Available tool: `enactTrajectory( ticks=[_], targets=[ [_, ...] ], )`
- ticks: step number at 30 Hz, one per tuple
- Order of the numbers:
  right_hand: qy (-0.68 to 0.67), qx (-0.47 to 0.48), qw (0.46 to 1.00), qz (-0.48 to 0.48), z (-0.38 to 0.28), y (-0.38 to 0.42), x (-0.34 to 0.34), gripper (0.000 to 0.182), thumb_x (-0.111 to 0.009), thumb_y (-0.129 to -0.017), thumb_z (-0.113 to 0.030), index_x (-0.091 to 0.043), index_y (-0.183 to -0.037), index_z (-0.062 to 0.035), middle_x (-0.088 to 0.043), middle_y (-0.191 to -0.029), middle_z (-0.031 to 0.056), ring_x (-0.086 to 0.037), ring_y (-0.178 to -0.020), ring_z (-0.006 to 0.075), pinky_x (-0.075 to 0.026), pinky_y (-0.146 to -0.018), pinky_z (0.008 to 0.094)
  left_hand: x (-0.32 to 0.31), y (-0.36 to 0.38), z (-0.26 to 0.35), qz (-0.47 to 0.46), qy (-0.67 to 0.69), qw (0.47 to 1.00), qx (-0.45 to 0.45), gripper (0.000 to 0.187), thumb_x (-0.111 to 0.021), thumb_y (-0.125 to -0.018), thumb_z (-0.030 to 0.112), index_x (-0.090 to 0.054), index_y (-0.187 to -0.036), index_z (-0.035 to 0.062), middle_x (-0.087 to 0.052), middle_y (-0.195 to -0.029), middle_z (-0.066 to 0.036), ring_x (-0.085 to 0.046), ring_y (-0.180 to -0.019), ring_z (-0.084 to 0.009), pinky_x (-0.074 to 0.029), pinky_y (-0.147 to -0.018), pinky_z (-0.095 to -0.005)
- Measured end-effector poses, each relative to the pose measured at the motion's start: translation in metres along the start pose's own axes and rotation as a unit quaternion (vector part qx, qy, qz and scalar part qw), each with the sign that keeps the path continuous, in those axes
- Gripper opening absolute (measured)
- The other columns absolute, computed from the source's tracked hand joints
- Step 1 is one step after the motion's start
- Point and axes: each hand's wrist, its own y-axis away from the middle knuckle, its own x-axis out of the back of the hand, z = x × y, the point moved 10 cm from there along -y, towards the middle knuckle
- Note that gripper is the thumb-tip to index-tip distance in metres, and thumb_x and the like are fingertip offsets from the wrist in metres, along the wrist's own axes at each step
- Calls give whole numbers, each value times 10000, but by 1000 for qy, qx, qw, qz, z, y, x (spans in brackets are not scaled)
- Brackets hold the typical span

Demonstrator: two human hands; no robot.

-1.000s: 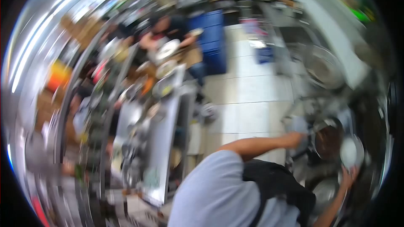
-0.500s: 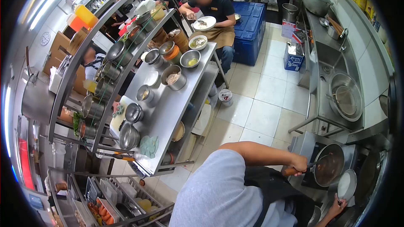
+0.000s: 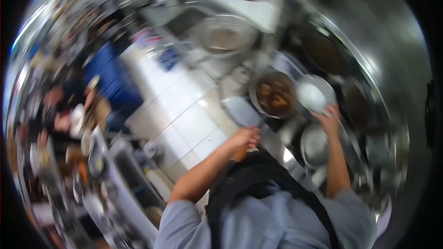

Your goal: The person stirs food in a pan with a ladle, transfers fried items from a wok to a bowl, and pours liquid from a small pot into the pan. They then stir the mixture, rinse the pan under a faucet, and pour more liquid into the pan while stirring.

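My left hand (image 3: 245, 139) is closed round the wooden handle (image 3: 240, 153) of a pan, just in front of my black apron. A round pan (image 3: 275, 94) with brown pieces of food in dark sauce sits on the stove beyond it. To its right, my right hand (image 3: 329, 118) grips the near rim of a metal bowl (image 3: 326, 88) with something white inside. The bowl is beside the pan. Below it, near my right forearm, stands another round metal pot (image 3: 316, 145). Motion blurs the view.
A large metal basin (image 3: 224, 35) stands at the sink beyond the stove. Dark woks (image 3: 323, 50) lie along the back wall. At the left are a blue cooler (image 3: 112, 80), a seated person (image 3: 69, 106) holding a plate, and a steel table (image 3: 122, 193) with bowls.
The view has swung right, from the shelves and table toward the stove. Both hands keep their holds. The food in the pan now shows clearly.
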Motion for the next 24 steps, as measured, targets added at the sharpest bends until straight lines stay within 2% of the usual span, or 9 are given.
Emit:
enactTrajectory(
  ticks=[1, 2, 4, 6, 8, 14, 16, 20, 24],
  targets=[
    [-187, -248, 950, 27, -6, -11, 18, 403, -923, -616, -133, -661, -897, -11, -557, -1166, 103, -601, -1058, 254, -531, -840, 363, 8, -15, -5, -43, 24, 999, 4, 129, -506, -993, 203, -531, -1049, 91, -496, -749, 3, -432, -560, -75, -389, -489, -248],
    [-210, -134, 968, 38, -14, -21, 27, 392, -914, -602, -43, -562, -769, 1, -524, -1227, 103, -604, -1114, 264, -552, -843, 359, 2, -8, 2, -24, -7, 1000, 4, 145, -513, -988, 194, -523, -1070, 76, -492, -747, -2, -440, -553, -78, -391, -472, -253],
    [-416, -149, 894, 74, -22, -28, 35, 483, -909, -537, 48, -458, -691, -33, -469, -1347, 159, -566, -1208, 322, -512, -958, 365, -1, 2, 14, -7, -49, 999, 5, 165, -520, -983, 185, -515, -1091, 61, -488, -745, -7, -447, -546, -81, -392, -455, -259],
    [-370, -135, 915, 86, -16, -30, 42, 494, -910, -532, 45, -447, -685, -35, -449, -1387, 175, -535, -1248, 329, -490, -991, 367, 7, 2, 21, 5, -88, 996, -2, 597, -529, -976, 167, -282, -1479, -39, -499, -748, -18, -471, -533, -94, -437, -442, -266],
    [-295, -90, 948, 76, -18, -30, 36, 506, -907, -530, 65, -437, -677, -55, -370, -1518, 184, -469, -1327, 303, -480, -995, 378, 21, 0, 27, 14, -143, 990, -13, 631, -525, -979, 171, -241, -1506, -29, -504, -751, -23, -474, -528, -99, -442, -439, -270],
    [-283, -107, 951, 57, -11, -30, 33, 505, -918, -497, 45, -458, -685, -45, -346, -1534, 211, -446, -1351, 332, -438, -1048, 399, 15, -16, 44, 63, -332, 937, -86, 637, -503, -985, 162, -226, -1534, -1, -516, -744, -34, -490, -500, -122, -451, -424, -288],
    [-270, -87, 956, 67, -13, -35, 34, 491, -933, -487, -4, -487, -689, -31, -383, -1512, 208, -486, -1308, 336, -477, -998, 387, 14, -36, 48, 93, -441, 877, -168, 615, -498, -985, 153, -253, -1527, -1, -511, -722, -37, -489, -486, -128, -451, -420, -297],
    [-251, -76, 963, 56, -18, -45, 29, 472, -942, -499, -87, -518, -693, -19, -421, -1502, 175, -531, -1263, 322, -532, -920, 368, 12, -48, 12, 55, -296, 948, -106, 581, -504, -988, 144, -303, -1521, 30, -519, -707, -43, -480, -470, -123, -439, -416, -290],
    [-178, -51, 981, 59, -24, -59, 25, 470, -934, -521, -137, -511, -690, -22, -404, -1522, 172, -579, -1205, 311, -544, -879, 356, 31, -8, 8, 35, -291, 954, -70, 587, -513, -982, 144, -316, -1530, 69, -523, -722, -47, -482, -483, -115, -435, -419, -284]
  ],
)
